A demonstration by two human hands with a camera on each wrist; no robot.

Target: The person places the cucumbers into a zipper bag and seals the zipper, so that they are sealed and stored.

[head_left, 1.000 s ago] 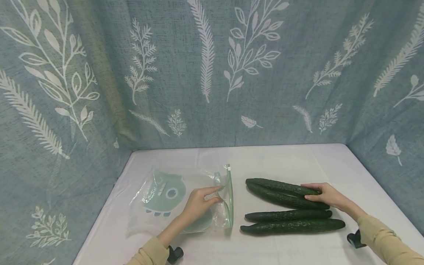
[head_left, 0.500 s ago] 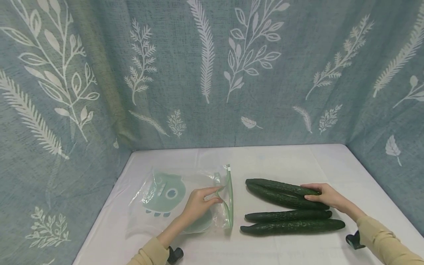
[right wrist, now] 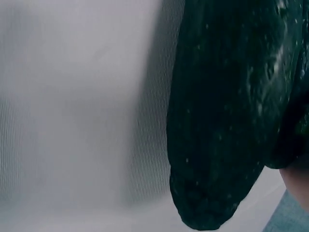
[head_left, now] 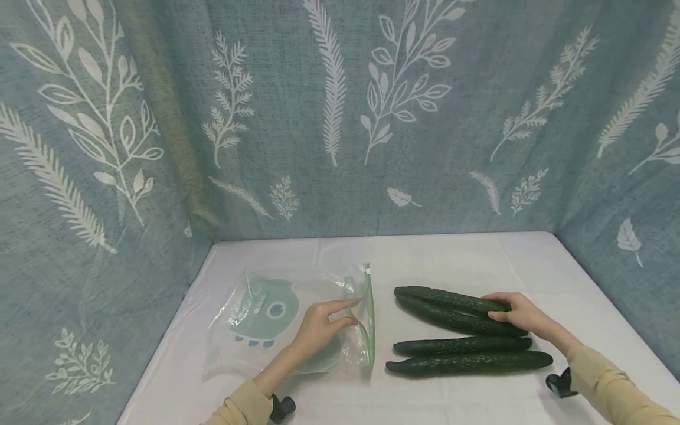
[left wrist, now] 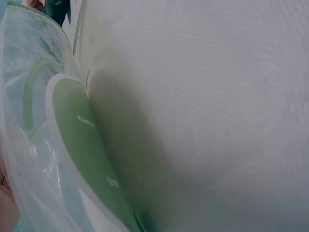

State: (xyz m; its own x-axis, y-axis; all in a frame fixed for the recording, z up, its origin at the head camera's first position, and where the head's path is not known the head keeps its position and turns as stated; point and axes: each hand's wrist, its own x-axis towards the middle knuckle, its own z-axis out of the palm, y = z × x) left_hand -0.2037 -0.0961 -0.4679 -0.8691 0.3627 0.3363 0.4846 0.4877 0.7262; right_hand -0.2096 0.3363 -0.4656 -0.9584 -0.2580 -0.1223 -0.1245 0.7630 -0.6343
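My left hand (head_left: 319, 323) pinches the mouth of a clear zip bag (head_left: 276, 339), lifting one side so the mouth gapes. The bag lies flat with a green monster print, its green-edged opening facing right. In the left wrist view, the bag (left wrist: 72, 140) bulges up beside a bit of hand at the left edge. My right hand (head_left: 523, 311) grips the right end of the farthest cucumber (head_left: 446, 294), thumb on the near side. A second cucumber (head_left: 451, 316) lies tight against it. The right wrist view shows a dark, bumpy cucumber (right wrist: 217, 106) close up.
Two more cucumbers, a thinner one (head_left: 462, 346) and a longer one (head_left: 470, 364), lie side by side nearer me. All sit on a white cloth-covered table (head_left: 425, 260). A blue-green leaf-patterned curtain (head_left: 297, 118) closes off the back and sides.
My right wrist and sleeve have shifted slightly left, while the hand stays at the same cucumber end. The left hand and the bag look unchanged.
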